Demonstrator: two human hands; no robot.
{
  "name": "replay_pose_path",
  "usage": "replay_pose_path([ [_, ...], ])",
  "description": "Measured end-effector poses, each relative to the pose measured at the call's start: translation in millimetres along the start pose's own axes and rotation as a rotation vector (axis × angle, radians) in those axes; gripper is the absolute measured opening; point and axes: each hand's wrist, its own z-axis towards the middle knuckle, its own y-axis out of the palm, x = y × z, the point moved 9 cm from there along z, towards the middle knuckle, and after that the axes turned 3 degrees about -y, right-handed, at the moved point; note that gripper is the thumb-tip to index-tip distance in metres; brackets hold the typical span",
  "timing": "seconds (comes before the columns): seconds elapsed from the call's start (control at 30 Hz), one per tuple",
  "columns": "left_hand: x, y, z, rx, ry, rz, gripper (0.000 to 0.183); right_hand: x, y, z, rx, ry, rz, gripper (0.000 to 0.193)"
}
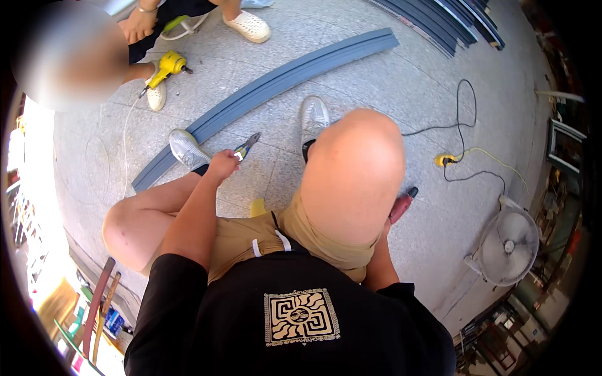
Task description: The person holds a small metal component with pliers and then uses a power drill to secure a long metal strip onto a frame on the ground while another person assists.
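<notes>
My left hand (224,165) is closed around a pair of pliers (249,145). Their dark jaws point up and to the right, over the floor just this side of a long grey metal profile (282,78). Most of my right hand (386,228) is hidden behind my raised right knee. It appears to grip a red power tool (400,208) with a black tip, whose near part is covered by my leg. My left shoe (188,150) rests against the profile's near left end.
A co-worker sits at the upper left, one hand (139,25) hanging near a yellow power drill (168,67) on the floor. More grey profiles (433,25) lie at the top right. A black cord runs to a yellow socket (444,160); a fan (509,244) stands at right.
</notes>
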Motion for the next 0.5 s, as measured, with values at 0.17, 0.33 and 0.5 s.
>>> replay_pose_path([
  [0.17, 37.0, -4.2, -10.5, 0.055, 0.054, 0.222, 0.026, 45.6, 26.4, -47.2, 0.176, 0.101, -0.062, 0.028],
  [0.33, 42.2, 6.4, 5.7, 0.068, 0.123, 0.307, 0.029, 27.2, 98.3, -82.1, 0.066, 0.039, -0.176, 0.025],
  [0.5, 40.4, 15.4, 8.5, 0.151, 0.202, 0.362, 0.032, -27.8, 227.9, -145.8, -0.222, -0.211, -0.404, 0.023],
])
